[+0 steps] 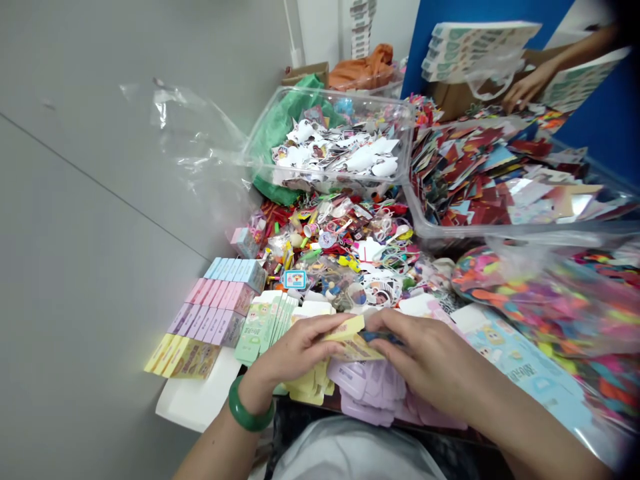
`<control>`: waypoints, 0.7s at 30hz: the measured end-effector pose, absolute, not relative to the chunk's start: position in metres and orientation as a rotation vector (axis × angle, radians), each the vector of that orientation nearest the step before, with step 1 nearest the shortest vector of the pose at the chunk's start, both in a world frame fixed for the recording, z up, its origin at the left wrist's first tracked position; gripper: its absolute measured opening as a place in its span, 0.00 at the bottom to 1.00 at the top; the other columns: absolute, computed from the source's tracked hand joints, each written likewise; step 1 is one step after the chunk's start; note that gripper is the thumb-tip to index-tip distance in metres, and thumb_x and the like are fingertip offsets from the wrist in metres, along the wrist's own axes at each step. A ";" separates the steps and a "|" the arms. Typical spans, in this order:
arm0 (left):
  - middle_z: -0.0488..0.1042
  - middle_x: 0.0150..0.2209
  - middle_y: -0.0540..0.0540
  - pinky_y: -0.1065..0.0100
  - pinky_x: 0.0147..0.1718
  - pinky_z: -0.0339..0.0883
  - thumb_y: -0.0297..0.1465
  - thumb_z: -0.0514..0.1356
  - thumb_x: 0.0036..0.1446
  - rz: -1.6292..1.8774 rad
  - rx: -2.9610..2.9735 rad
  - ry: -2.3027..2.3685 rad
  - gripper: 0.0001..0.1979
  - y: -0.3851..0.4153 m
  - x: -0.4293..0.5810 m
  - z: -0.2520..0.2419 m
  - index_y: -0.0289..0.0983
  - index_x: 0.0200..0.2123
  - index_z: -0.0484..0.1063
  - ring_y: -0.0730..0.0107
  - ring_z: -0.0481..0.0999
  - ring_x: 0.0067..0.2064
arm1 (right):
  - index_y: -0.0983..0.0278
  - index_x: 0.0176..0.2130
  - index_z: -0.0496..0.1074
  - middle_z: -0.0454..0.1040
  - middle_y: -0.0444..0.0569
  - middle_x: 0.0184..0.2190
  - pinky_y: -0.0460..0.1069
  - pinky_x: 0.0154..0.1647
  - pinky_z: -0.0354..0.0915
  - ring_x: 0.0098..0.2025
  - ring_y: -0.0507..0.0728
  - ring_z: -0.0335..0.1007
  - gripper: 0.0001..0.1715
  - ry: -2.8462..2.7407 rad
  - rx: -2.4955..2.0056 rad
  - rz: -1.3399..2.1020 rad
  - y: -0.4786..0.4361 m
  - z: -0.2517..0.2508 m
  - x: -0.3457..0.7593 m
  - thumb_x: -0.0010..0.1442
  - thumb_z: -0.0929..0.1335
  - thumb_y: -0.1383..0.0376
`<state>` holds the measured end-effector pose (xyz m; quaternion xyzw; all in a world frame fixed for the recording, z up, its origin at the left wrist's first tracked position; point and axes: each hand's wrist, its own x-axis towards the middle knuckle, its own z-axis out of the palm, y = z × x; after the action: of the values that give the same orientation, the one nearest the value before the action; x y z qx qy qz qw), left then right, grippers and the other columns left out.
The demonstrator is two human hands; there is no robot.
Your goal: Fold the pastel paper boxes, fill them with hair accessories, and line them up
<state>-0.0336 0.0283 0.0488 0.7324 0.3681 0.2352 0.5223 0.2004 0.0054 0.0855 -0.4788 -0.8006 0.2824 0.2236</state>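
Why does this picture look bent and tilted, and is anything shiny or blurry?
In the head view, the wide lens bends the edges and the scene sits tilted; glare streaks the clear plastic bag and the rim of the clear plastic bin; the left hand and right hand around the yellow card look only slightly soft.

No wording can be read: the printed lettering on the small boxes (220, 300) at lower center and the blue card (530, 377) at lower right is too blurred.
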 end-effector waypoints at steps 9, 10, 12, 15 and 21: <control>0.74 0.56 0.45 0.62 0.55 0.64 0.36 0.60 0.61 0.635 1.617 0.964 0.22 0.027 -0.028 0.051 0.42 0.58 0.69 0.58 0.72 0.55 | 0.60 0.39 0.69 0.76 0.47 0.32 0.48 0.30 0.67 0.32 0.55 0.74 0.07 -2.014 -1.403 0.618 0.008 0.078 0.199 0.62 0.62 0.67; 0.74 0.56 0.45 0.62 0.55 0.64 0.36 0.60 0.61 0.637 1.609 0.954 0.22 0.026 -0.027 0.051 0.41 0.58 0.69 0.58 0.72 0.55 | 0.60 0.36 0.69 0.76 0.46 0.30 0.47 0.30 0.67 0.30 0.54 0.74 0.07 -2.032 -1.373 0.638 0.008 0.076 0.198 0.62 0.61 0.69; 0.74 0.55 0.45 0.63 0.54 0.64 0.34 0.60 0.61 0.625 1.614 0.939 0.21 0.025 -0.024 0.050 0.41 0.58 0.70 0.59 0.72 0.54 | 0.61 0.32 0.69 0.76 0.45 0.28 0.46 0.29 0.66 0.29 0.53 0.74 0.11 -2.097 -1.278 0.652 0.010 0.074 0.195 0.61 0.60 0.71; 0.75 0.53 0.46 0.64 0.52 0.64 0.32 0.60 0.60 0.623 1.610 0.964 0.20 0.023 -0.021 0.049 0.40 0.56 0.70 0.61 0.73 0.52 | 0.61 0.33 0.74 0.78 0.47 0.31 0.46 0.31 0.67 0.32 0.54 0.76 0.16 -2.156 -1.222 0.603 0.015 0.070 0.191 0.61 0.60 0.73; 0.75 0.51 0.46 0.66 0.50 0.65 0.31 0.60 0.60 0.705 1.560 1.009 0.20 0.022 -0.025 0.047 0.41 0.55 0.70 0.62 0.73 0.51 | 0.62 0.35 0.75 0.80 0.47 0.34 0.47 0.34 0.68 0.35 0.55 0.77 0.16 -2.166 -1.196 0.587 0.024 0.069 0.184 0.61 0.60 0.73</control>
<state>-0.0247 0.0219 0.0474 0.6579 0.4254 0.2973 0.5457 0.1845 0.0243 0.0691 -0.4493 -0.8140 0.2204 0.2948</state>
